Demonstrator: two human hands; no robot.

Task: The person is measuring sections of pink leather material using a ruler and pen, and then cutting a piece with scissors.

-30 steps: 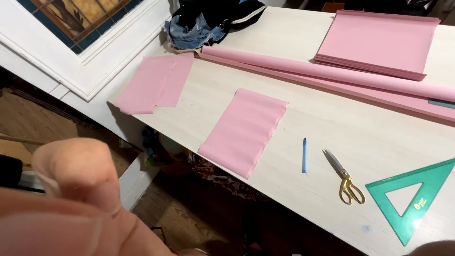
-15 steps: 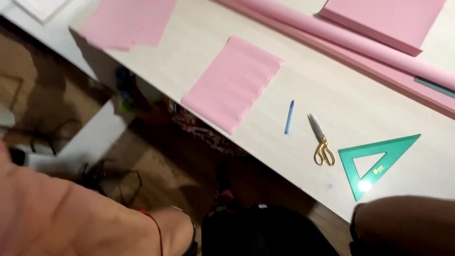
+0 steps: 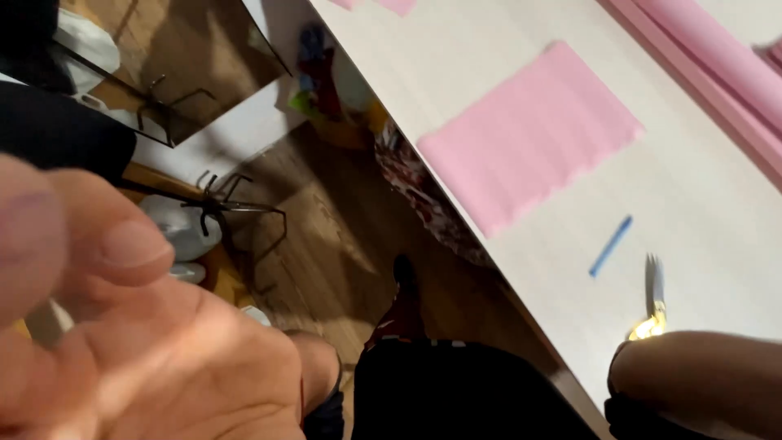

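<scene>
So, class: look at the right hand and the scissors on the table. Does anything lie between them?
Nothing visible does. The right hand sits at the table edge, right beside the scissors, partly covering their handles. The blue pen and the pink sheet lie farther along the table, not between them.

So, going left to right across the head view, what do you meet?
Left hand → black wire stand on the floor → pink crinkled sheet → blue pen → scissors, the right hand just below them → pink roll.
</scene>
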